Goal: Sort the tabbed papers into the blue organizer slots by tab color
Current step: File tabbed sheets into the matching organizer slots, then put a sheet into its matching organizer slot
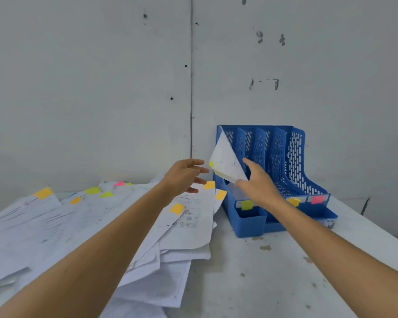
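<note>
The right hand was seen from its back, so only the thumb showed, laid up the near face of the held paper; the fingers behind the sheet were hidden, though the hand plainly pinched its lower right corner. That sheet stood tilted at the leftmost slot of the blue organizer and covered the slot's inside, so how far in it sat could not be told. Its yellow-green tab stuck out on the left edge. The print on every sheet was too blurred to read, and a small speckled thing at the organizer's near right corner could not be made out. The right forearm crossed the organizer's front and cut off part of the middle label. The left hand hung with fingers spread, holding nothing, just beside the tab. A loose pile of papers lay to the left on the stained white table, against a grey wall. The organizer's front showed three labels: yellow-green, orange and pink. The pile showed about five orange tabs, three yellow-green and one pink.
</note>
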